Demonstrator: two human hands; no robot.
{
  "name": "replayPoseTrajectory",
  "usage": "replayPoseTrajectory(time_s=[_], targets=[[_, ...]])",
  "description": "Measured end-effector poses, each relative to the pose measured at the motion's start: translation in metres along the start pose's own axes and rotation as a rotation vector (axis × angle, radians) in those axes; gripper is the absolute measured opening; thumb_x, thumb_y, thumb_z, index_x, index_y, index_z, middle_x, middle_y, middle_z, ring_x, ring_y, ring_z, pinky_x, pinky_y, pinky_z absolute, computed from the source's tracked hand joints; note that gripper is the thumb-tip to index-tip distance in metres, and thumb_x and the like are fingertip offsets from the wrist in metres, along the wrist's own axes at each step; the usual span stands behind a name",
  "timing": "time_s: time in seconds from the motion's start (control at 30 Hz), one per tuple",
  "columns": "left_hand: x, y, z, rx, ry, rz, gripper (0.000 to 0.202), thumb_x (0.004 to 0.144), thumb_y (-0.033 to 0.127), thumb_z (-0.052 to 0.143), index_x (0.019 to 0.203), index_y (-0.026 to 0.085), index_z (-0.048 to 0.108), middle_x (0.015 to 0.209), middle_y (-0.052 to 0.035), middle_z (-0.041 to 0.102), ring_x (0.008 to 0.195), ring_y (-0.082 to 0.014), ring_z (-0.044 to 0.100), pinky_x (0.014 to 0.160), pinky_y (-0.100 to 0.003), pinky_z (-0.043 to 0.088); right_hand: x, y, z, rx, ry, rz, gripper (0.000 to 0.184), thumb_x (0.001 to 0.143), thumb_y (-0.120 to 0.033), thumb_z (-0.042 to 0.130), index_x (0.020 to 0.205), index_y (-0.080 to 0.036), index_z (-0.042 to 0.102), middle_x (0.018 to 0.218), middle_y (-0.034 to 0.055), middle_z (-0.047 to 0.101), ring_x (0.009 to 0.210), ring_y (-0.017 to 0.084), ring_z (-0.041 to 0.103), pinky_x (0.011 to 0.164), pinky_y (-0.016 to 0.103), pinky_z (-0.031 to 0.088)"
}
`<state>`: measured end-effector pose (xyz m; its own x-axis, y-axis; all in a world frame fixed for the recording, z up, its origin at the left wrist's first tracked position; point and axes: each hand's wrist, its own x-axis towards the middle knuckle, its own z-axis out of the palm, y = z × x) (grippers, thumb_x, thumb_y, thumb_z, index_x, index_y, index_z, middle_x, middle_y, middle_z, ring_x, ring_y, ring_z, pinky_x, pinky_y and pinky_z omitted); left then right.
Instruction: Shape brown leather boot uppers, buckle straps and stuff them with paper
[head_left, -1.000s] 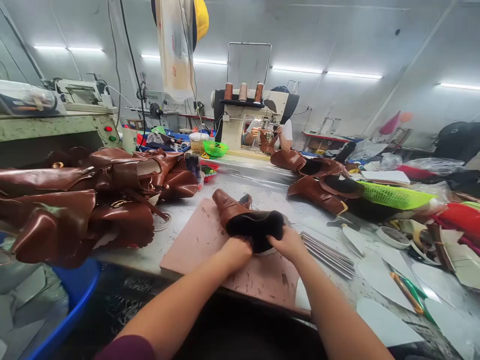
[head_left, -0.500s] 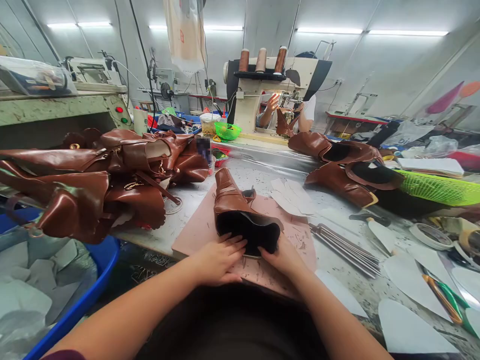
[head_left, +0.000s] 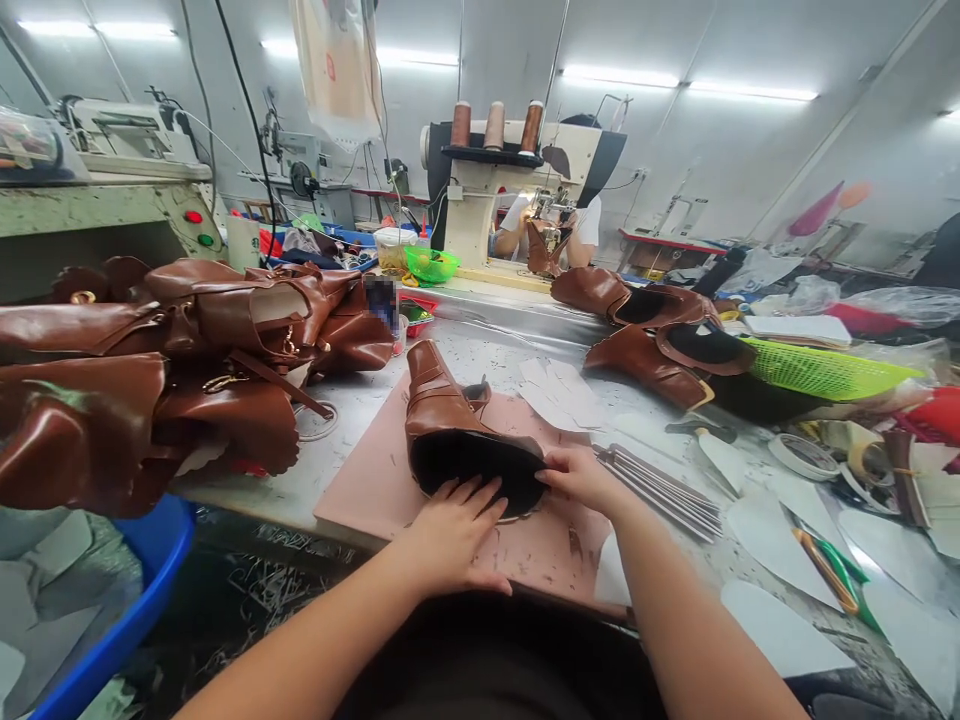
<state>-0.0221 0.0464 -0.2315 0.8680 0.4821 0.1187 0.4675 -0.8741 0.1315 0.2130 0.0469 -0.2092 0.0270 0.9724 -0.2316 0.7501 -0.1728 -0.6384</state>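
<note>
A brown leather boot upper [head_left: 439, 395] with a black lining lies on a pinkish board [head_left: 360, 470], its wide opening towards me. My left hand [head_left: 454, 535] rests palm down at the near edge, fingers spread and fingertips on the black lining. At the right side of the opening, my right hand [head_left: 581, 478] pinches the upper's edge between thumb and fingers.
Brown leather uppers [head_left: 247, 340] are heaped at the left, above a blue tub [head_left: 161, 570] of scraps. More uppers [head_left: 645, 360] lie right, near a green basket [head_left: 817, 370], tape rolls [head_left: 806, 455] and scissors [head_left: 832, 570]. Beyond, a person works at a sewing machine [head_left: 480, 220].
My right hand has slid up and outward along the upper's edge, and the opening looks wider. My left fingers have moved right across the lining. The whole view has shifted slightly right.
</note>
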Motion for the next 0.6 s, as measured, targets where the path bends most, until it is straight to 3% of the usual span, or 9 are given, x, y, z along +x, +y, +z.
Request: replayPoseTrajectory(time_s=[0.17, 0.3, 0.4, 0.53, 0.6], targets=[[0.018, 0.005, -0.004, 0.003, -0.001, 0.098, 0.088, 0.069, 0.075, 0.045, 0.122, 0.006, 0.051, 0.135, -0.0195, 0.044, 0.126, -0.0323, 0.038, 0.104, -0.042, 0.028, 0.003, 0.0, -0.001, -0.136, -0.061, 0.048, 0.02, 0.086, -0.03, 0.056, 0.078, -0.012, 0.059, 0.07, -0.0028, 0.059, 0.059, 0.009, 0.056, 0.056, 0.024, 0.048], [0.034, 0.013, -0.007, 0.012, -0.046, 0.043, 0.079, 0.07, 0.068, 0.054, 0.124, 0.01, 0.05, 0.126, -0.0174, 0.053, 0.112, -0.0327, 0.049, 0.094, -0.043, 0.038, 0.006, -0.004, 0.003, -0.262, -0.044, 0.06, 0.019, 0.087, -0.031, 0.055, 0.088, -0.013, 0.06, 0.084, 0.0009, 0.062, 0.072, 0.013, 0.06, 0.066, 0.03, 0.051], [0.045, 0.015, -0.005, 0.012, -0.059, 0.011, 0.074, 0.074, 0.063, 0.054, 0.126, 0.01, 0.047, 0.125, -0.0171, 0.053, 0.112, -0.0327, 0.048, 0.095, -0.044, 0.037, 0.007, -0.004, -0.001, -0.331, 0.012, 0.049, 0.018, 0.087, -0.031, 0.055, 0.088, -0.014, 0.06, 0.087, 0.0015, 0.062, 0.076, 0.014, 0.059, 0.07, 0.032, 0.05], [0.056, 0.01, 0.001, -0.013, -0.072, 0.033, 0.064, 0.079, 0.058, 0.052, 0.125, 0.013, 0.049, 0.136, -0.0156, 0.044, 0.122, -0.031, 0.041, 0.099, -0.043, 0.033, -0.006, -0.009, -0.017, -0.358, 0.148, 0.016, 0.007, 0.081, -0.019, 0.058, 0.077, -0.014, 0.058, 0.081, 0.0029, 0.06, 0.074, 0.015, 0.056, 0.067, 0.032, 0.046], [0.062, 0.008, 0.004, -0.029, -0.074, 0.054, 0.059, 0.078, 0.056, 0.054, 0.122, 0.016, 0.052, 0.134, -0.0122, 0.047, 0.12, -0.0283, 0.045, 0.098, -0.04, 0.036, -0.014, -0.024, -0.016, -0.33, 0.169, -0.078, 0.006, 0.077, -0.013, 0.059, 0.072, -0.016, 0.058, 0.075, 0.0022, 0.06, 0.071, 0.015, 0.056, 0.066, 0.03, 0.044]])
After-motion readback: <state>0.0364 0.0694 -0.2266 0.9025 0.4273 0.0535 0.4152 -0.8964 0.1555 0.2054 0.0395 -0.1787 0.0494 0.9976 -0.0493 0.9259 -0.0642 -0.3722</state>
